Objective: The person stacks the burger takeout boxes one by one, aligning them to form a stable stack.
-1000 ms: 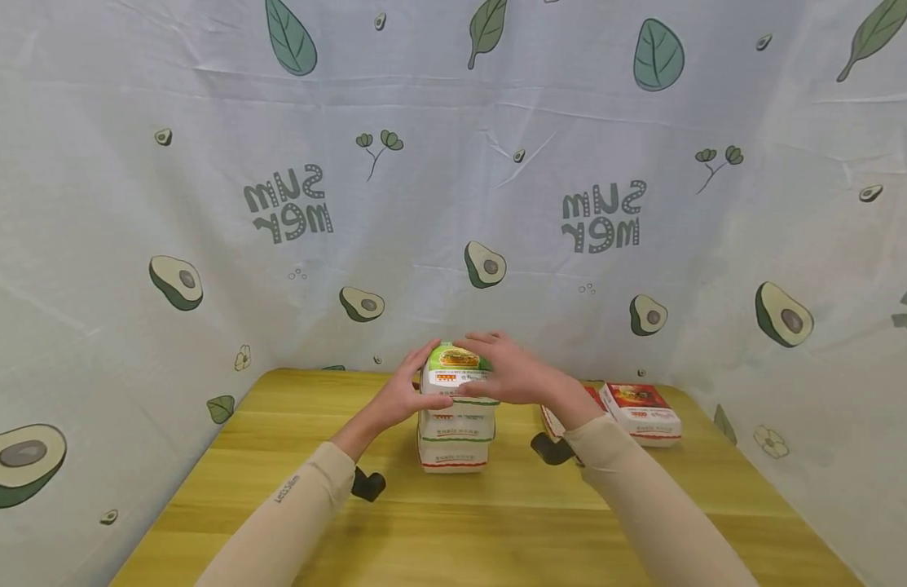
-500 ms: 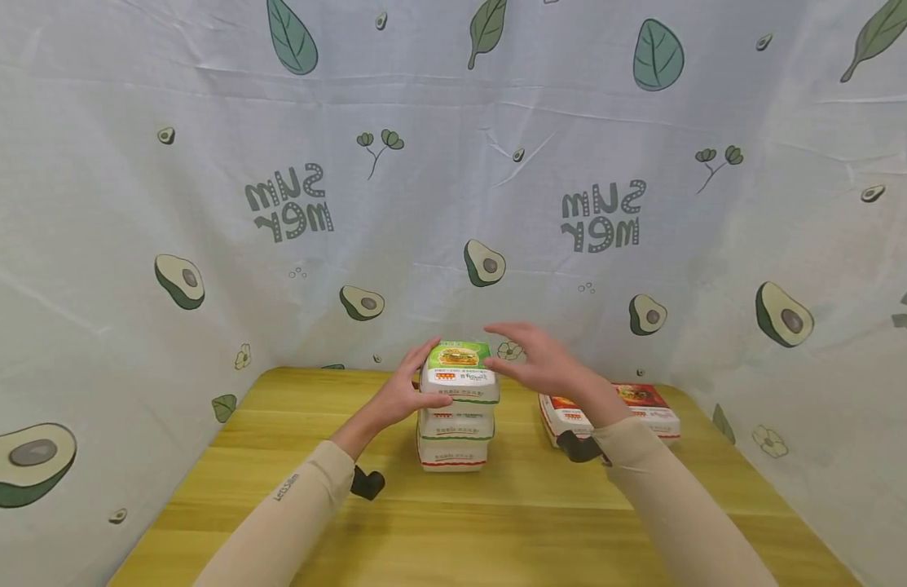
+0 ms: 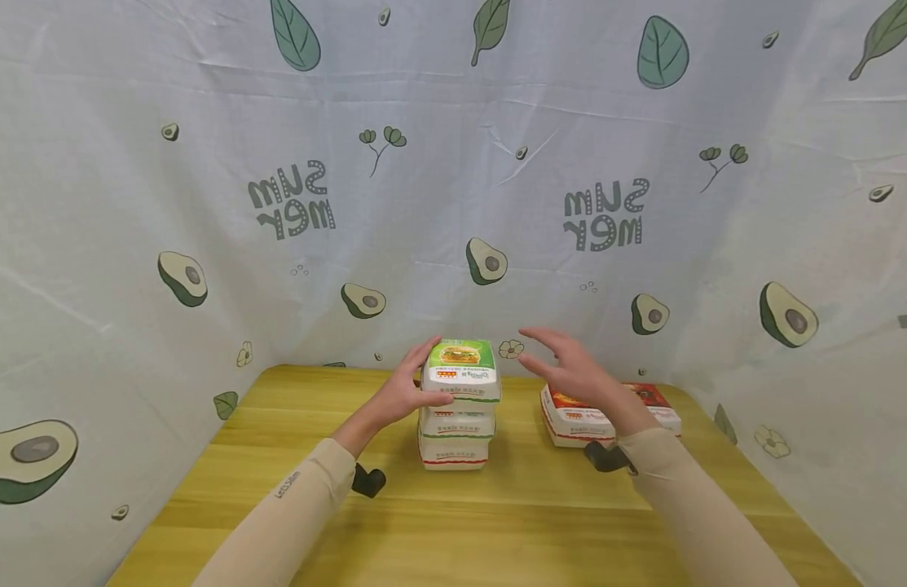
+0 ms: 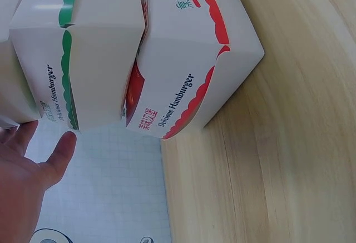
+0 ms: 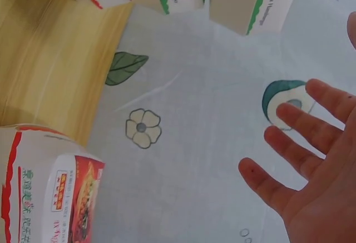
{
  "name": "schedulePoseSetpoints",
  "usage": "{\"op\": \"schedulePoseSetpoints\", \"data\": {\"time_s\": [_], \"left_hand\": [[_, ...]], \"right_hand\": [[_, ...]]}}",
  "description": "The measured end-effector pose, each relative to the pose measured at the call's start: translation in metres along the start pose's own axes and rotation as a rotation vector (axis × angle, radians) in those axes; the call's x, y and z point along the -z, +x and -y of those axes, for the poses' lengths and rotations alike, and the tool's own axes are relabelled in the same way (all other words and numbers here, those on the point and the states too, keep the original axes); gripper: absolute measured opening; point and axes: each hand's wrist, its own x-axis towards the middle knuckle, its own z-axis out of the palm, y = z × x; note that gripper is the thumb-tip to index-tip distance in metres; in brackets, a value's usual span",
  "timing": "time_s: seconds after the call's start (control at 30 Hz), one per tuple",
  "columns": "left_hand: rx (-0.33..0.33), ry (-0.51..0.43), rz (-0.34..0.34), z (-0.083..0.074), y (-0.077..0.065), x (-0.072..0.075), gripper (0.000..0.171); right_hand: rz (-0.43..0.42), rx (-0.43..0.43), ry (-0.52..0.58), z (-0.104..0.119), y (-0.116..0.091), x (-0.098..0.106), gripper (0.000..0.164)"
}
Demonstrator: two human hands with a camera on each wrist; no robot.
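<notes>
Three white hamburger boxes stand stacked mid-table. The top box (image 3: 460,377) has a green burger lid, the middle box (image 3: 456,422) a green scalloped edge, the bottom box (image 3: 455,454) a red one. My left hand (image 3: 403,393) lies against the left side of the top box, fingers extended and thumb toward its front face. In the left wrist view, that hand's fingertips are right at the boxes' edge. My right hand (image 3: 570,371) is in the air right of the stack with fingers spread, holding nothing. Below it sits a red-lidded hamburger box (image 3: 576,420), partly hidden by the forearm.
Another red-lidded hamburger box (image 3: 666,416) stands close to the right of the first, mostly behind the right wrist. The wooden table (image 3: 453,530) ends at a printed cloth backdrop (image 3: 424,204). Black wrist mounts (image 3: 368,481) stick out by both wrists.
My right hand has moved away from the top box, rightward to above the red-lidded boxes. The left hand and the stack have stayed in place.
</notes>
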Motion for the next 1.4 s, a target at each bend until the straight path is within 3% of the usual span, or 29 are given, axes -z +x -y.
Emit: {"op": "schedulePoseSetpoints", "data": {"time_s": [0.47,0.7,0.8,0.93,1.17,1.4], "left_hand": [[0.001,0.012,-0.001,-0.002,-0.001,0.001,0.092],[0.016,0.019,0.053,-0.033,-0.012,0.006,0.093],[0.003,0.033,0.052,-0.035,-0.013,0.006,0.092],[-0.004,0.045,0.055,-0.034,-0.012,0.006,0.092],[-0.001,0.034,0.019,-0.005,0.000,0.001,0.093],[-0.011,0.034,0.006,-0.001,0.001,0.000,0.092]], "right_hand": [[0.031,-0.065,-0.060,-0.046,-0.021,-0.005,0.062],[0.066,-0.042,-0.098,-0.062,-0.030,-0.008,0.069],[0.069,-0.036,-0.112,-0.068,-0.034,-0.012,0.073],[0.087,-0.067,-0.113,-0.075,-0.037,-0.016,0.076],[0.140,-0.146,-0.169,-0.091,-0.040,-0.026,0.084],[0.177,-0.180,-0.246,-0.104,-0.042,-0.034,0.092]]}}
